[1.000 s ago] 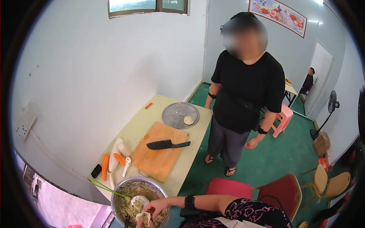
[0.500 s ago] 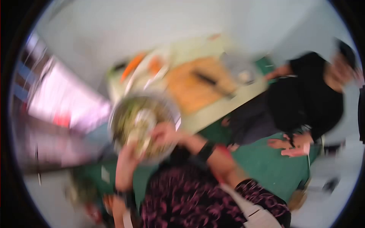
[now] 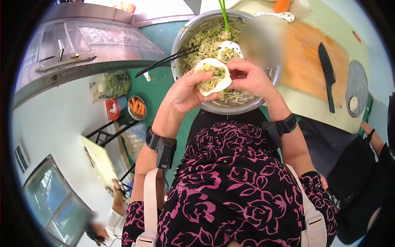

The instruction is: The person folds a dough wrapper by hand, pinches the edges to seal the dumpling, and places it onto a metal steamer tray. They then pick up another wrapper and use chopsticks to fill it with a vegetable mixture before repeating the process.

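In the head view, my left hand (image 3: pixel 188 89) holds a round white dough wrapper (image 3: pixel 224 83) from the left, its thumb pressed onto the shredded filling in the middle. My right hand (image 3: pixel 252 78) is closed, with thumb and fingers pinching at the wrapper's right edge. Both hands are over the near part of a large metal bowl (image 3: pixel 236 110) of chopped greenish filling. Just behind the hands, a white piece with filling on it (image 3: pixel 230 50) lies in the bowl. Black chopsticks (image 3: pixel 166 60) lean over the bowl's left rim, and a green stick (image 3: pixel 224 16) stands in the filling.
To the right, a wooden cutting board (image 3: pixel 304 45) and a black knife (image 3: pixel 326 68) lie on the table, with a round grey tray (image 3: pixel 357 88) beyond. A steel appliance (image 3: pixel 78 57) is at left. Carrots in a bowl (image 3: pixel 137 108) stand lower. Other people are at right and lower left.
The view has swung and sharpened, so the bowl now appears higher and further right. My hands remain together at the bowl, with the filled wrapper now plainly visible between them.
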